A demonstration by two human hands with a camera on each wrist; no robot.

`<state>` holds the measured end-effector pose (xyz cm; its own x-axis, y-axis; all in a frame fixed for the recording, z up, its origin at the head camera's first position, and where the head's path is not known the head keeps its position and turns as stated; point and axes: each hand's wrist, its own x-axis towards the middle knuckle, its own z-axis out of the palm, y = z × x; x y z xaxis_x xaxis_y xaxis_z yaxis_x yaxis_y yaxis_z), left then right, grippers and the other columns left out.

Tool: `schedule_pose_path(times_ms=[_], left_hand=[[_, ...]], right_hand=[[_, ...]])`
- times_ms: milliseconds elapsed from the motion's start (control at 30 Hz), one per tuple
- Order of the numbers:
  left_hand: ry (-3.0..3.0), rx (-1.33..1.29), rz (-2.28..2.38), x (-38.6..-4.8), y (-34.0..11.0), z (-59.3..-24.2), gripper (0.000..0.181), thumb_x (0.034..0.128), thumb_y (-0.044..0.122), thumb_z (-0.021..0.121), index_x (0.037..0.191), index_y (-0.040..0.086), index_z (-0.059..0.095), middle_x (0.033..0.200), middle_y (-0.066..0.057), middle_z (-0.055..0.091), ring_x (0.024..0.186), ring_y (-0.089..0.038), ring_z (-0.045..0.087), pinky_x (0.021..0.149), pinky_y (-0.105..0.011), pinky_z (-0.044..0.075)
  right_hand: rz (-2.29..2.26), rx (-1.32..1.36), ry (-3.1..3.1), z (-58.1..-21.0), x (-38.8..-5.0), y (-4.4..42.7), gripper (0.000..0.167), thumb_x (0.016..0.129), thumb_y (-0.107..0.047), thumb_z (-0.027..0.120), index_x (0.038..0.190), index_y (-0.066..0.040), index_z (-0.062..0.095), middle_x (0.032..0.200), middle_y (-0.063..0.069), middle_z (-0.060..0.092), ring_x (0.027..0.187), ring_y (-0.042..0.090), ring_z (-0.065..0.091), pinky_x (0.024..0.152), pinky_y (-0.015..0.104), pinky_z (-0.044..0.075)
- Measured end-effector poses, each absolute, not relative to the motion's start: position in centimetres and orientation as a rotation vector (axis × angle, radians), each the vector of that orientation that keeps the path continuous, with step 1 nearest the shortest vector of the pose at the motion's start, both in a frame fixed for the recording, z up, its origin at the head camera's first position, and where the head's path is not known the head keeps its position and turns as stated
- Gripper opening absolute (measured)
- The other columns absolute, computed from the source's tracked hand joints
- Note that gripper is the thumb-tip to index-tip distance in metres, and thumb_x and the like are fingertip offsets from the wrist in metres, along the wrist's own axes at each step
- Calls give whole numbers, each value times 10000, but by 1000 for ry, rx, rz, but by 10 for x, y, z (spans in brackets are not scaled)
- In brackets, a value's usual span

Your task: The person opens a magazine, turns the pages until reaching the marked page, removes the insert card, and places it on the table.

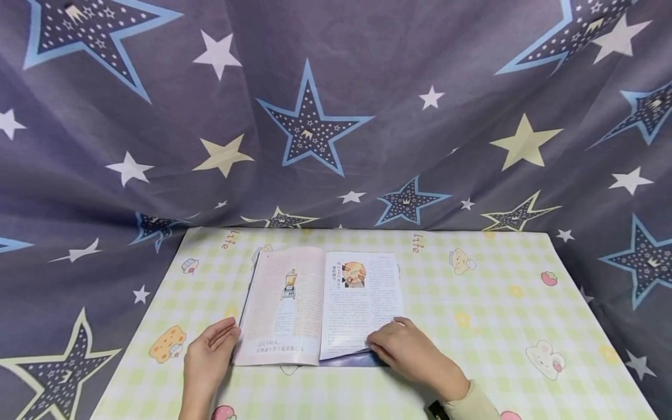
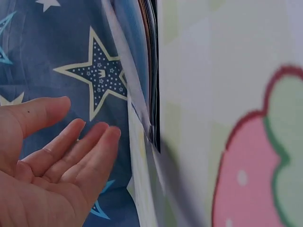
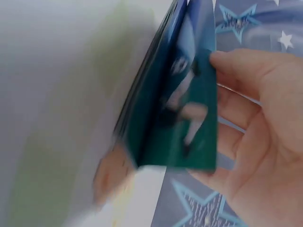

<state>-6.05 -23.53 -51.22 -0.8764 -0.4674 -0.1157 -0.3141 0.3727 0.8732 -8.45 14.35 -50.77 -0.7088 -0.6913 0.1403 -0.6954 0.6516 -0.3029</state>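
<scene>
An open magazine (image 1: 362, 318) lies on the table, its left page tinted pink with a blender picture and its right page white with text and a small round picture. My right hand (image 1: 412, 356) pinches the lower right corner of the right-hand pages. Up close in the right wrist view, thumb and fingers of that hand (image 3: 270, 118) hold a green page (image 3: 199, 142) with a blurred figure on it. Beside the magazine's left edge is my left hand (image 1: 210, 353), its fingers relaxed and gripping nothing. The left wrist view shows this hand (image 2: 61, 165) palm up near the page edges (image 2: 150, 80).
A checked tablecloth (image 1: 488, 326) with cartoon prints covers the table. Behind and at the sides hangs a dark star-patterned cloth (image 1: 336, 198). Something small and dark (image 1: 437, 410) shows at the right wrist, by the pale sleeve (image 1: 472, 402).
</scene>
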Motion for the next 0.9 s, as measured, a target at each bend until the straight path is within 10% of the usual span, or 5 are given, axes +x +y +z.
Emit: schedule_pose_path(times_ms=[467,900], left_hand=[[-2482,471,-1722,-75,-195,-514,278,934,122,714,1187,9,703,1137,-139,716,1039,-226,699,817,-128,526],[-2456,-19,-2074,-85,-122,-506,401,908,271,766,1191,-6,699,1026,-94,747,923,-191,729,793,-247,584]], right_hand=[[566,495,-2707,-513,-92,163,444,824,-359,838,1107,-81,639,858,18,688,654,121,633,509,293,521],[768,1004,-2683,-511,-88,118,446,976,-309,671,1360,-104,574,1455,99,520,1303,237,516,1021,421,489]])
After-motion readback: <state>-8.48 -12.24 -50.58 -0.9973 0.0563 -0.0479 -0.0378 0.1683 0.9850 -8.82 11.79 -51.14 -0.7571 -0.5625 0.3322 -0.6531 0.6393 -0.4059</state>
